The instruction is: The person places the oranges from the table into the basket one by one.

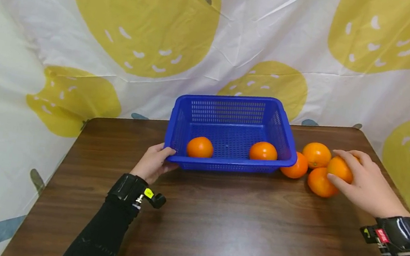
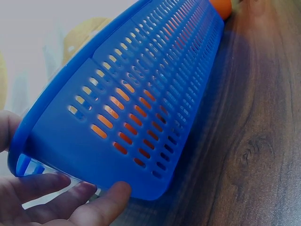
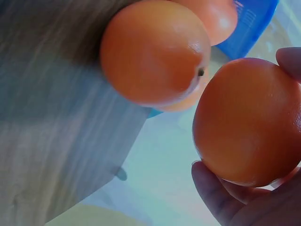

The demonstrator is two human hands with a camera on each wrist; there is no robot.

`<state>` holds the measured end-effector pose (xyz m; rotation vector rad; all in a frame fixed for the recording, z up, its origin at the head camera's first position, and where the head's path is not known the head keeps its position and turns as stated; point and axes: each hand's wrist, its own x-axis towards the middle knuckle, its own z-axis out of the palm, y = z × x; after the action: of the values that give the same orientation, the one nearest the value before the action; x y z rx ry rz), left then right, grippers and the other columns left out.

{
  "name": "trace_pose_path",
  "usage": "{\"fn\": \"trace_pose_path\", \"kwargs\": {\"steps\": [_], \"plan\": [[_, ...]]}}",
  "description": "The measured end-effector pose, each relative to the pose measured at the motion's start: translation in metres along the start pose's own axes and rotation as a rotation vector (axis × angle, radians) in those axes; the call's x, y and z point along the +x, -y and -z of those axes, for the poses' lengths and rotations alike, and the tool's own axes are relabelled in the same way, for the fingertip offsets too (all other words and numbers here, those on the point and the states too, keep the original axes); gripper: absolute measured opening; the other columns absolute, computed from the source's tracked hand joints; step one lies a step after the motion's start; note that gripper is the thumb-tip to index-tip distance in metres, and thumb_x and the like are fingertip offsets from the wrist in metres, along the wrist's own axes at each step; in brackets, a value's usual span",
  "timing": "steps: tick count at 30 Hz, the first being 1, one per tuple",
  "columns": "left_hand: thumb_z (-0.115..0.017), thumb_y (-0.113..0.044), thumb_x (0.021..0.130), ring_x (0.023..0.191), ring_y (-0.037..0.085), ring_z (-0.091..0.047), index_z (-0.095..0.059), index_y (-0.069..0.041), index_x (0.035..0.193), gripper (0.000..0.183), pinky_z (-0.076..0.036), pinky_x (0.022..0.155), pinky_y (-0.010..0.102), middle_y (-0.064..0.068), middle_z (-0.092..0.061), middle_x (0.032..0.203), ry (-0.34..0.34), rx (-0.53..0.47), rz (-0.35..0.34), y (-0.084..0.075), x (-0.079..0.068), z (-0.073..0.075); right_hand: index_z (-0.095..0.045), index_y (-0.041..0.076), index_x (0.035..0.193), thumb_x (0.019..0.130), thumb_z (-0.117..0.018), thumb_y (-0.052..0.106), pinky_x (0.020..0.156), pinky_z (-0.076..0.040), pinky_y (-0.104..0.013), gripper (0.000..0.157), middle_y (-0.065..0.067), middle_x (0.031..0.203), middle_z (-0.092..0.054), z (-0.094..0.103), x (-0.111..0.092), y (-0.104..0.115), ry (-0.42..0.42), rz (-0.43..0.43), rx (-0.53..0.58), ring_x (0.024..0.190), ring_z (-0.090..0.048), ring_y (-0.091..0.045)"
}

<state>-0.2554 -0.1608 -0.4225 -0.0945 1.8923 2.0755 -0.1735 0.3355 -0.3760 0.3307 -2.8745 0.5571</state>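
Note:
My left hand (image 1: 154,164) grips the near left corner of a blue plastic basket (image 1: 223,165), thumb over the rim and fingers beneath it in the left wrist view. Inside the basket, one orange (image 1: 200,147) lies toward the left and another orange (image 1: 263,151) toward the right. At the table's right side my right hand (image 1: 367,186) holds an orange (image 3: 247,122) between thumb and fingers. Close by it, three more oranges sit in a cluster: a front one (image 1: 322,182), a back one (image 1: 316,155), and one (image 1: 296,166) beside the basket's right corner.
The brown wooden table (image 1: 213,234) carries everything. Behind it hangs a white cloth (image 1: 249,33) with yellow fruit prints, close to the basket's far side. The table's right edge runs near my right hand.

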Motion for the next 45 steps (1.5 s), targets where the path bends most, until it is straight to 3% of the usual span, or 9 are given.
{"fn": "trace_pose_path", "kwargs": {"steps": [7, 18, 30, 45], "plan": [[-0.048, -0.014, 0.092, 0.107, 0.028, -0.055, -0.042, -0.001, 0.135, 0.045, -0.046, 0.092, 0.046, 0.020, -0.044, 0.138, 0.023, 0.005, -0.002, 0.001, 0.003, -0.003, -0.040, 0.012, 0.136, 0.085, -0.057, 0.047, 0.080, -0.040, -0.065, 0.064, -0.025, 0.129, -0.037, 0.002, 0.015, 0.014, 0.006, 0.026, -0.005, 0.107, -0.036, -0.046], [-0.048, -0.014, 0.091, 0.107, 0.029, -0.054, -0.041, 0.000, 0.135, 0.047, -0.043, 0.095, 0.048, 0.021, -0.042, 0.139, 0.015, -0.021, -0.004, 0.001, 0.000, -0.002, -0.038, 0.018, 0.138, 0.084, -0.054, 0.054, 0.084, -0.043, -0.062, 0.067, -0.019, 0.130, -0.039, -0.003, 0.057, 0.054, 0.030, 0.110, 0.018, 0.108, -0.039, -0.039], [-0.048, -0.016, 0.093, 0.109, 0.029, -0.053, -0.039, -0.001, 0.137, 0.047, -0.041, 0.096, 0.050, 0.020, -0.042, 0.140, 0.027, -0.020, -0.002, 0.002, -0.001, 0.002, -0.037, 0.021, 0.136, 0.083, -0.055, 0.056, 0.081, -0.048, -0.050, 0.066, -0.011, 0.129, -0.041, -0.029, 0.089, 0.095, 0.094, 0.156, 0.052, 0.100, -0.044, -0.028], [-0.049, -0.016, 0.092, 0.108, 0.028, -0.054, -0.040, -0.002, 0.136, 0.047, -0.045, 0.093, 0.045, 0.019, -0.043, 0.140, 0.021, 0.004, 0.001, 0.002, 0.000, 0.002, -0.036, 0.017, 0.136, 0.084, -0.057, 0.050, 0.079, -0.051, -0.041, 0.065, -0.011, 0.129, -0.039, -0.056, 0.112, 0.123, 0.150, 0.203, 0.081, 0.096, -0.045, -0.024]]}}
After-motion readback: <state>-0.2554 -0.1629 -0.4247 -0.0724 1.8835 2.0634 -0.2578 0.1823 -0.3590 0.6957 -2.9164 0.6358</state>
